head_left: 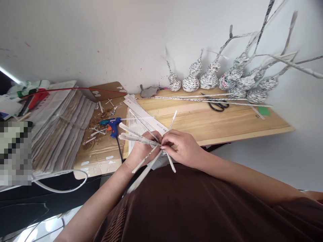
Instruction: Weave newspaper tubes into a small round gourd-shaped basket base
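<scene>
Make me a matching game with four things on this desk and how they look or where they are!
1. glue gun
2. scissors
3. paper stack
4. fanned-out paper sticks

A. held by the left hand and right hand
B. black handles, on the wooden board
C. mostly blue, with an orange trigger
D. piled high at the picture's left

Right pairs: 1-C, 2-B, 3-D, 4-A

Glue gun [114,126] beside leftward passage
</scene>
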`<action>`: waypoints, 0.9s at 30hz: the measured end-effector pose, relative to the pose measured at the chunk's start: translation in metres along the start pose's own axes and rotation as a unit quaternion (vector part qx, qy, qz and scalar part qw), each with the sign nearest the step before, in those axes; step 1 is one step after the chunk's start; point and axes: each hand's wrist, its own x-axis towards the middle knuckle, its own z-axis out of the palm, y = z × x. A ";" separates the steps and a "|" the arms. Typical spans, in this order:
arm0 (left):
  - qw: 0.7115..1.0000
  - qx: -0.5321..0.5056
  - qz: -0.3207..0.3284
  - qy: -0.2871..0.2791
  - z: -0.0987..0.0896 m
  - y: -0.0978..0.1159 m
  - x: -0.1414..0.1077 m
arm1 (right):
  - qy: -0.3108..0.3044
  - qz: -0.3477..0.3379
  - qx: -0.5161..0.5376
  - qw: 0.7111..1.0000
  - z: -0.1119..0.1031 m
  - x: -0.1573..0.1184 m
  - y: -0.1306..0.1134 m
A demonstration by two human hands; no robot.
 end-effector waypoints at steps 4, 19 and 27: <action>1.000 -0.004 -0.002 0.006 -0.001 -0.001 0.001 | -0.033 -0.011 0.029 0.999 -0.006 -0.004 0.004; 0.993 0.059 0.088 -0.049 -0.014 0.001 0.003 | -0.056 0.002 0.127 0.990 -0.020 -0.004 0.015; 0.992 0.085 0.077 -0.050 -0.011 0.015 0.003 | -0.083 0.032 0.142 0.986 -0.029 -0.005 0.020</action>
